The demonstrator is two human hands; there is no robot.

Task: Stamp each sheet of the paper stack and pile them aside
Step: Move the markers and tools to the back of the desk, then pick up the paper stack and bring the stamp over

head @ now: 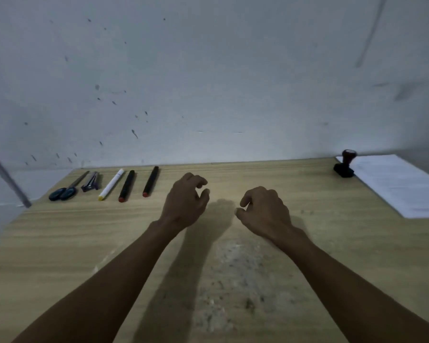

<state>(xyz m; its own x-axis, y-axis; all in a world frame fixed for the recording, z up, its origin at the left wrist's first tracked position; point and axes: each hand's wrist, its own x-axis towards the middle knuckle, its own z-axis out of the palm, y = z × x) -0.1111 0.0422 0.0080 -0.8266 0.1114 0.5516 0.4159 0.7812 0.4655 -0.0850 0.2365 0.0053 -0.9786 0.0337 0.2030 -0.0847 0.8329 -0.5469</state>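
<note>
both hands hover over the middle of the wooden table (60, 243), left hand (186, 203) and right hand (264, 211) loosely curled, fingers apart, holding nothing. far right, the paper stack (401, 184) lies flat, the stamp (344, 165) upright just beside its left edge. markers (126, 185) and scissors (66, 190) line the far left.

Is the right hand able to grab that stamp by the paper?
Probably yes. The right hand is empty, and only bare table lies between it and the stamp beside the paper stack.
</note>
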